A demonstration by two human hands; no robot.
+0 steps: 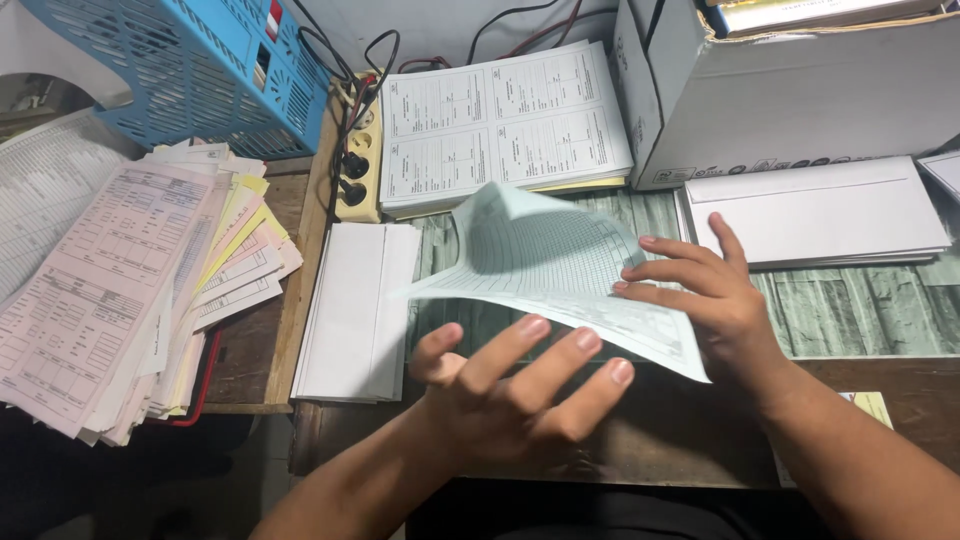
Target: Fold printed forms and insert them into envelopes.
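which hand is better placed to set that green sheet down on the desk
Right, probably. The right hand already grips the pale green sheet at its near edge, fingers on top. The left hand is open below the sheet, fingers spread, not gripping it.

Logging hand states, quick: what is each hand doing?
Left hand: open, fingers spread, holding nothing.
Right hand: holding the green sheet.

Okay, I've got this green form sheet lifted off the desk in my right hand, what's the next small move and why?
Probably bring the left hand up to pinch the near edge of the green sheet. Only the right hand grips it, at one side; the sheet bows and its far corner curls, while the left hand is open just below it, not touching.
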